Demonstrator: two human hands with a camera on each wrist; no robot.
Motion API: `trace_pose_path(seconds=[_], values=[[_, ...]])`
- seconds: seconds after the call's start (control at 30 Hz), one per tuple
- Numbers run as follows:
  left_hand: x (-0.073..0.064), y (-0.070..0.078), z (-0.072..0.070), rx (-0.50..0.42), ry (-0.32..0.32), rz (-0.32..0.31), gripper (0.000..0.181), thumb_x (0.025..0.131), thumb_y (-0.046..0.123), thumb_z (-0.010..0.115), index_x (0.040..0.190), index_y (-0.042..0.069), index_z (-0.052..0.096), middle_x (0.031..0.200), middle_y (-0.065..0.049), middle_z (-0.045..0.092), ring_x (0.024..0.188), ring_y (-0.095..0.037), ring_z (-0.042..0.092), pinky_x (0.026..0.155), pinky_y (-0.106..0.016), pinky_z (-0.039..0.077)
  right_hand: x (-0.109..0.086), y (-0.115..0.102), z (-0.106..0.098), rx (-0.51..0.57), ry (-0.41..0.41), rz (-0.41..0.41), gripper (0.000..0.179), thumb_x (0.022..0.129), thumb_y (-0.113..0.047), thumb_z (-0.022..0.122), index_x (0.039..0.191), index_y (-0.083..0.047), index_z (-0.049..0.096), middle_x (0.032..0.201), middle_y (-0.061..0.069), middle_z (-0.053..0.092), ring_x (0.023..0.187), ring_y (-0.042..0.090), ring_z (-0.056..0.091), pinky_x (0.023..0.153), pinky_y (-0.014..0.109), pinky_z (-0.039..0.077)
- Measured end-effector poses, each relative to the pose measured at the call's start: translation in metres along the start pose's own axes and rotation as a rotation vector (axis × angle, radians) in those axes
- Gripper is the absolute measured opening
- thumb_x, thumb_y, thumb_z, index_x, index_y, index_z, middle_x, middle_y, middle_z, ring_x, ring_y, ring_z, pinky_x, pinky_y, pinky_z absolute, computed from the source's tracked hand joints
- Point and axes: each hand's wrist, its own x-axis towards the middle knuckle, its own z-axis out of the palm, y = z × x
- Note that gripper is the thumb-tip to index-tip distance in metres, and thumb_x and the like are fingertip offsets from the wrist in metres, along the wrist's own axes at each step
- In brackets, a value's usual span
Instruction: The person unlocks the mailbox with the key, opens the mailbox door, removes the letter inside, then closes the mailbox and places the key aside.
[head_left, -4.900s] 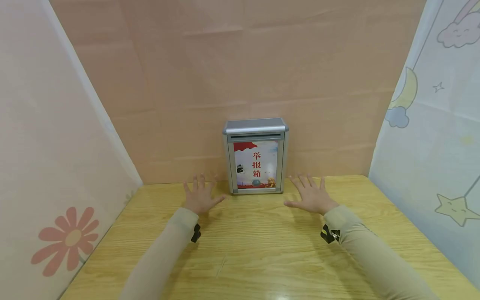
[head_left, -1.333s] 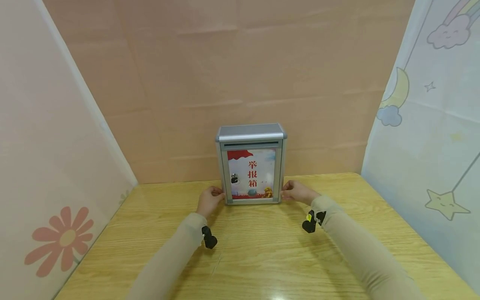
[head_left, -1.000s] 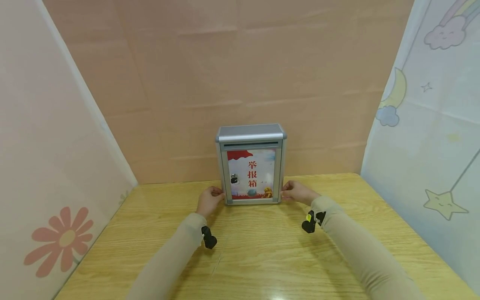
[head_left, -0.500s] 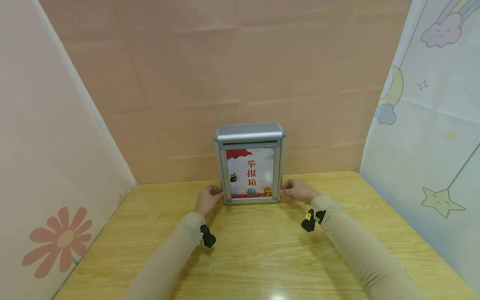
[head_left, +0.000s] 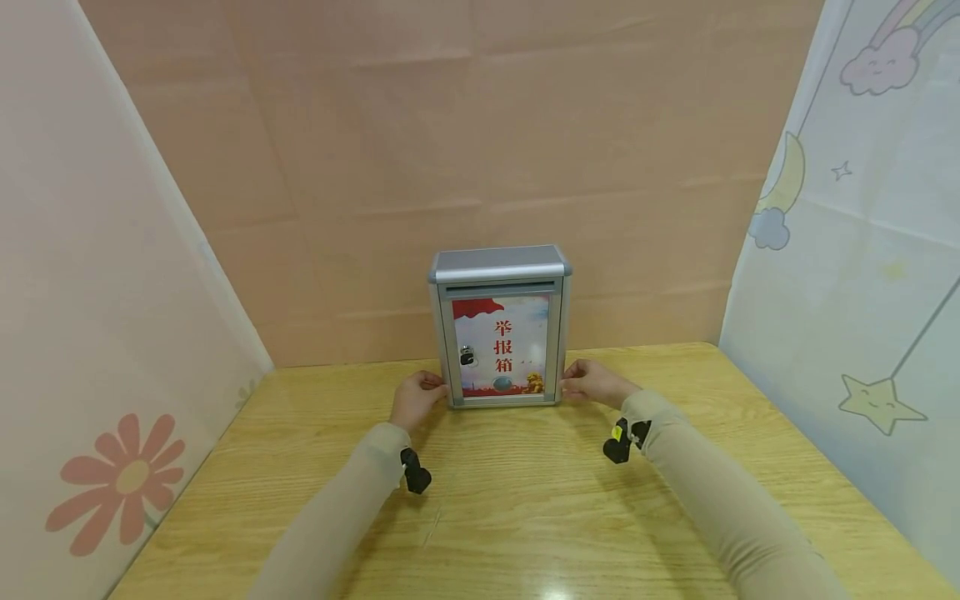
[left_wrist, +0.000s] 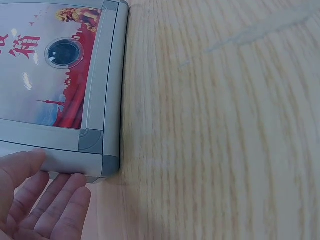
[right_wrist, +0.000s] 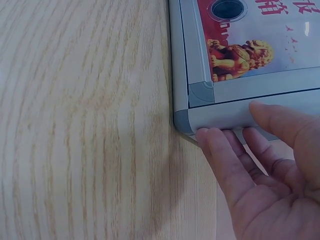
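Observation:
A silver metal report box with a slot below its top stands upright at the back of the table, its front panel printed with red characters. A lock with a black key sits on the panel's left side. My left hand grips the lower left side, thumb by the front edge and fingers at the rear edge. At the lower right side, my right hand holds on in the same manner. In the right wrist view, the right fingertips touch near the box's bottom corner.
The wood-grain table stretches between the forearms, with a pale scratch near the front. Behind the box rises a pinkish-tan cloth backdrop. Printed side panels stand left and right. A black wrist camera hangs under the left sleeve.
Nearly five seconds ago both hands lay spread on the table, apart from the box. Now they hold its lower sides, and it stands nearer to me. Over the last second hands and box barely move.

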Motion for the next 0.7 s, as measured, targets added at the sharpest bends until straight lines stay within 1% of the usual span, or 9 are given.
trace_pose_path(seconds=[0.17, 0.3, 0.4, 0.47, 0.53, 0.6, 0.63, 0.7], values=[[-0.002, 0.003, -0.001, -0.008, -0.007, -0.013, 0.021, 0.087, 0.017, 0.072, 0.100, 0.000, 0.067, 0.093, -0.013, 0.069, 0.083, -0.023, 0.066, 0.068, -0.030, 0.055, -0.002, -0.001, 0.001, 0.014, -0.003, 0.003, 0.033, 0.099, -0.011, 0.054, 0.117, 0.014, 0.044, 0.113, 0.024, 0.052, 0.111, 0.040, 0.058, 0.096, 0.046, 0.050], [-0.002, 0.003, -0.001, -0.028, -0.020, -0.022, 0.022, 0.087, 0.016, 0.072, 0.100, 0.000, 0.067, 0.092, -0.013, 0.069, 0.085, -0.029, 0.067, 0.068, -0.031, 0.055, -0.004, -0.001, 0.001, 0.023, 0.003, 0.022, 0.041, 0.100, -0.013, 0.052, 0.126, 0.016, 0.040, 0.122, 0.029, 0.050, 0.116, 0.041, 0.056, 0.099, 0.046, 0.048], [0.000, 0.002, -0.001, -0.054, -0.035, -0.032, 0.022, 0.087, 0.016, 0.072, 0.101, -0.001, 0.067, 0.093, -0.014, 0.069, 0.088, -0.032, 0.067, 0.068, -0.031, 0.057, -0.008, -0.005, 0.003, -0.046, 0.008, 0.048, 0.043, 0.101, -0.014, 0.051, 0.128, 0.018, 0.041, 0.125, 0.032, 0.051, 0.114, 0.041, 0.057, 0.097, 0.045, 0.050], [0.000, 0.001, -0.001, -0.062, -0.037, -0.037, 0.022, 0.087, 0.015, 0.072, 0.101, -0.001, 0.067, 0.093, -0.014, 0.069, 0.088, -0.033, 0.067, 0.068, -0.031, 0.057, -0.013, -0.011, 0.006, -0.144, 0.001, 0.083, 0.041, 0.100, -0.014, 0.051, 0.125, 0.018, 0.048, 0.124, 0.031, 0.055, 0.109, 0.038, 0.061, 0.092, 0.042, 0.054], [0.000, 0.001, -0.001, -0.070, -0.038, -0.037, 0.021, 0.088, 0.014, 0.071, 0.101, -0.002, 0.067, 0.093, -0.015, 0.069, 0.088, -0.034, 0.068, 0.070, -0.033, 0.058, -0.019, -0.023, 0.011, -0.243, -0.054, 0.113, 0.038, 0.100, -0.014, 0.051, 0.121, 0.017, 0.054, 0.119, 0.030, 0.059, 0.102, 0.036, 0.065, 0.087, 0.039, 0.056], [-0.001, 0.002, -0.001, -0.068, -0.034, -0.036, 0.021, 0.088, 0.014, 0.071, 0.100, -0.002, 0.067, 0.092, -0.015, 0.069, 0.088, -0.034, 0.068, 0.071, -0.035, 0.058, -0.025, -0.039, 0.019, -0.310, -0.123, 0.131, 0.033, 0.098, -0.013, 0.052, 0.114, 0.016, 0.059, 0.116, 0.029, 0.062, 0.099, 0.035, 0.067, 0.084, 0.037, 0.057], [-0.001, 0.003, -0.002, -0.068, -0.032, -0.036, 0.021, 0.088, 0.014, 0.071, 0.100, -0.002, 0.067, 0.092, -0.015, 0.069, 0.088, -0.035, 0.068, 0.071, -0.036, 0.058, -0.027, -0.048, 0.024, -0.327, -0.154, 0.127, 0.031, 0.098, -0.012, 0.052, 0.111, 0.014, 0.061, 0.114, 0.029, 0.064, 0.097, 0.034, 0.068, 0.083, 0.037, 0.058], [-0.002, 0.005, -0.003, -0.073, -0.030, -0.041, 0.021, 0.088, 0.014, 0.071, 0.100, -0.003, 0.067, 0.092, -0.015, 0.069, 0.088, -0.036, 0.067, 0.072, -0.037, 0.058, -0.028, -0.067, 0.035, -0.332, -0.195, 0.088, 0.025, 0.098, -0.011, 0.051, 0.102, 0.012, 0.061, 0.109, 0.027, 0.065, 0.096, 0.035, 0.068, 0.081, 0.036, 0.058]])
